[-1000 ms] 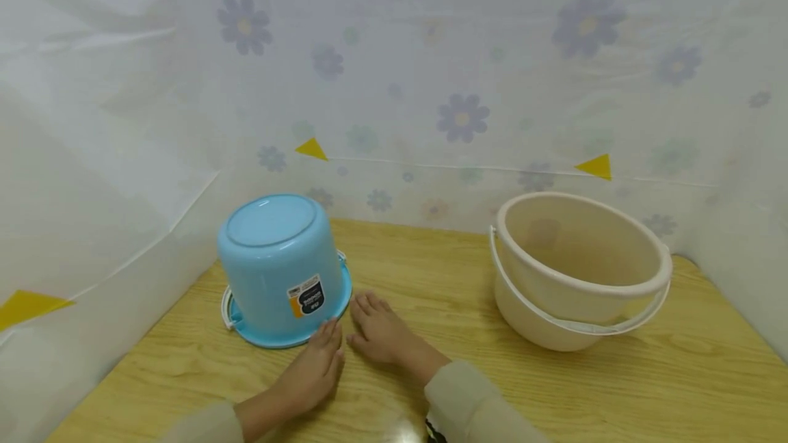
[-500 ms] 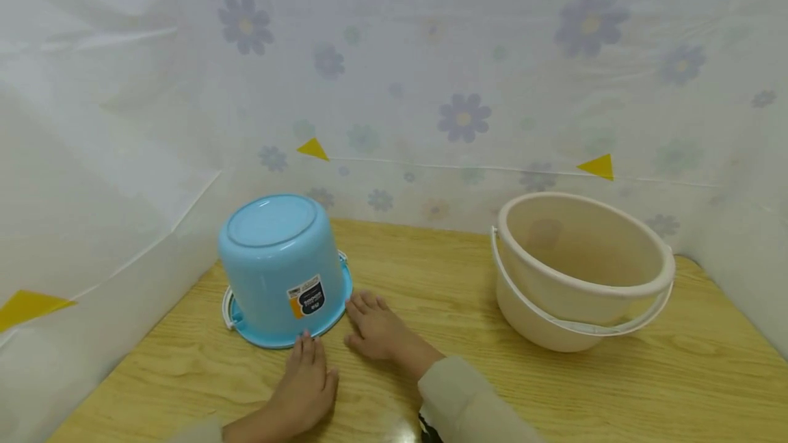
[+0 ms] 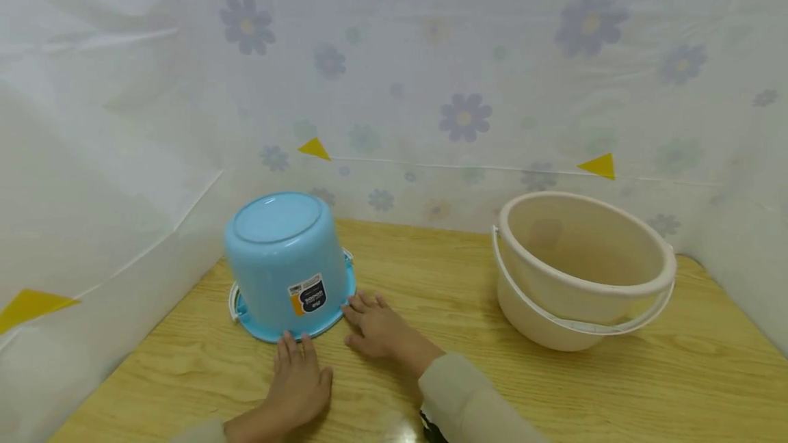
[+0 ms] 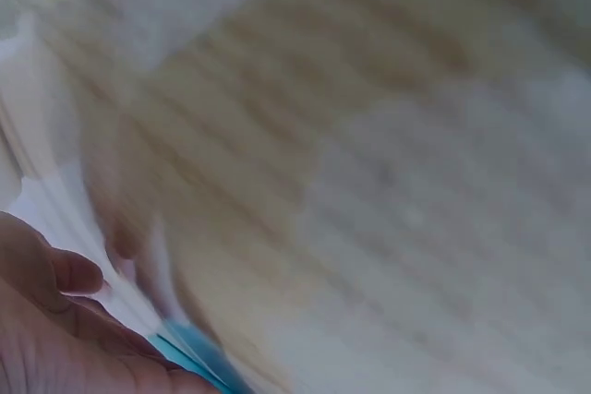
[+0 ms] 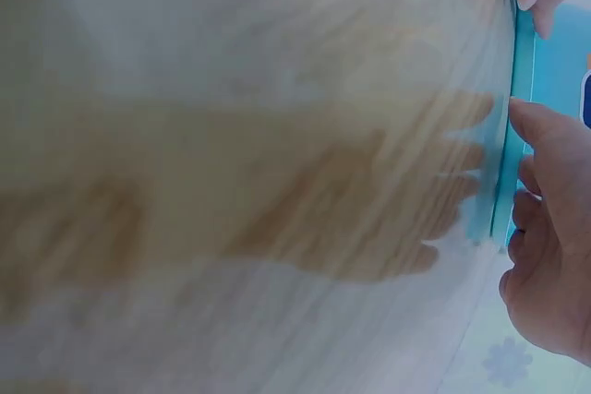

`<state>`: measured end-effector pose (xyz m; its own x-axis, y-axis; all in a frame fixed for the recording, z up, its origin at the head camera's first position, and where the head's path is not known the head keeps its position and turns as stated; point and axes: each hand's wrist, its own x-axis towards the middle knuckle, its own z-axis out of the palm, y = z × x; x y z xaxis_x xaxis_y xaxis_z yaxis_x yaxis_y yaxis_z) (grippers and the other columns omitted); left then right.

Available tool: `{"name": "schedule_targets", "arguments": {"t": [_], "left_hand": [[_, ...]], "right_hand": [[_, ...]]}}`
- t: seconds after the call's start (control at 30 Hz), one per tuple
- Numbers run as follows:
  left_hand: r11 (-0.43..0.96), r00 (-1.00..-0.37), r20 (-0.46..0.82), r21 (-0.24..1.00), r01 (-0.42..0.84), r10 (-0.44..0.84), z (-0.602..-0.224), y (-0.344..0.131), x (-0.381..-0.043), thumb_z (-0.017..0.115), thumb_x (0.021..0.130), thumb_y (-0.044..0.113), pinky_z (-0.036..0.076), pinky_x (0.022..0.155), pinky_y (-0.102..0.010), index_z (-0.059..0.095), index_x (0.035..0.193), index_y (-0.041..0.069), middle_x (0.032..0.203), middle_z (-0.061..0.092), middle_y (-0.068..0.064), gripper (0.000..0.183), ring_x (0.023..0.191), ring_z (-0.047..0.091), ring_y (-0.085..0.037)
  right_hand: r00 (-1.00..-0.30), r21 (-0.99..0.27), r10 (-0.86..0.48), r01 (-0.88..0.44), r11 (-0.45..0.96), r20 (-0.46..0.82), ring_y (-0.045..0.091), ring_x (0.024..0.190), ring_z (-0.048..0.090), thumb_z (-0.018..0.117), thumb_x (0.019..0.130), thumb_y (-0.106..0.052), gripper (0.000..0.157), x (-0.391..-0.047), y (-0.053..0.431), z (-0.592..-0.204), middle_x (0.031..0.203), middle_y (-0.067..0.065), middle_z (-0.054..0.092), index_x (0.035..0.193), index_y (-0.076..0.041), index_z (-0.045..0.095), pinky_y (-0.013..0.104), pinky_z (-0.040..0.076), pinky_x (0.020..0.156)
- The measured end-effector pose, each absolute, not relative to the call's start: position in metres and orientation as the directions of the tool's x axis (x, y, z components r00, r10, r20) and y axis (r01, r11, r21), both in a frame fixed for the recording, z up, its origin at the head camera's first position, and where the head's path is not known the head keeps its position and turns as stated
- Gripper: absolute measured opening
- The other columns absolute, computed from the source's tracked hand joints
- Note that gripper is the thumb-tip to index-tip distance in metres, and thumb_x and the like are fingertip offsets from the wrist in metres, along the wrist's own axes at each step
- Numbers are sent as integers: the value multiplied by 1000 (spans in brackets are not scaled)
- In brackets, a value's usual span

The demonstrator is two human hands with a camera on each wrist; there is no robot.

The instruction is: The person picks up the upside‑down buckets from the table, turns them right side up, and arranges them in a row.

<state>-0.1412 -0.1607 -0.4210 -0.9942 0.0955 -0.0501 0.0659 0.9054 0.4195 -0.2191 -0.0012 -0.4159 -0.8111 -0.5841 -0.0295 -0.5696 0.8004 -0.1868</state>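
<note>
A light blue bucket stands upside down on the wooden table at the left, a black and orange label on its side. My left hand, fingers straight, touches the front of its rim with the fingertips. Against the rim's right front my right hand rests its spread fingers, palm low over the tabletop. In the right wrist view, the fingertips of the right hand lie along the blue rim. The left wrist view shows part of the left hand beside a sliver of blue rim.
A beige bucket stands upright at the right, its white handle hanging down in front. White floral sheeting rises behind and at both sides of the wood-grain table.
My left hand has slid left along the rim, from beside the right hand to the bucket's front. The blue bucket has shifted slightly away and to the right. My right hand has moved slightly left.
</note>
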Motion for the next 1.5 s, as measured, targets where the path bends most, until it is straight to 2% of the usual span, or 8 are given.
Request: {"name": "schedule_targets", "arguments": {"t": [0.23,0.47,0.73,0.93,1.07,1.5], "left_hand": [[900,-996,-31,431,61,83,-418,-161,-157,45,93,19,10,105,-70,17,132,-29,134,0,-54,68,129,-3,-64],[897,-996,-55,440,43,75,-416,-162,-162,45,93,20,7,106,-69,15,132,-29,136,-2,-53,69,129,-5,-63],[916,-999,-35,401,3,19,-415,-178,-172,44,91,20,9,108,-67,11,129,-32,135,-1,-53,72,130,0,-63],[911,-997,-79,410,-50,-19,-412,-192,-179,38,92,20,5,109,-66,7,130,-32,137,-3,-51,72,131,-3,-61],[893,-992,-120,444,-77,-26,-412,-195,-181,36,93,22,1,109,-65,3,132,-30,139,-8,-48,73,132,-8,-59],[875,-996,-91,484,-29,17,-414,-189,-185,35,96,25,0,109,-65,4,132,-30,139,-9,-47,72,132,-9,-59]], "right_hand": [[-803,-160,-595,-584,796,-30,25,143,21,47,95,-40,56,-217,3,-415,152,7,29,143,-13,37,42,19,117],[-814,-231,-579,-555,799,-51,28,142,21,47,96,-37,58,-208,6,-414,152,12,27,145,-10,33,42,20,117],[-830,-281,-558,-533,798,-12,31,142,22,49,94,-32,62,-213,8,-420,151,16,27,143,1,30,44,22,115],[-856,-312,-513,-472,824,-58,31,144,14,46,96,-36,67,-220,8,-422,155,15,18,146,0,22,45,18,117],[-856,-300,-511,-468,831,-79,30,144,13,45,96,-37,66,-221,11,-422,155,15,16,147,-1,22,44,16,117],[-835,-268,-539,-497,825,-112,30,145,10,43,97,-40,66,-219,26,-415,155,15,15,146,-1,23,43,14,118]]}}
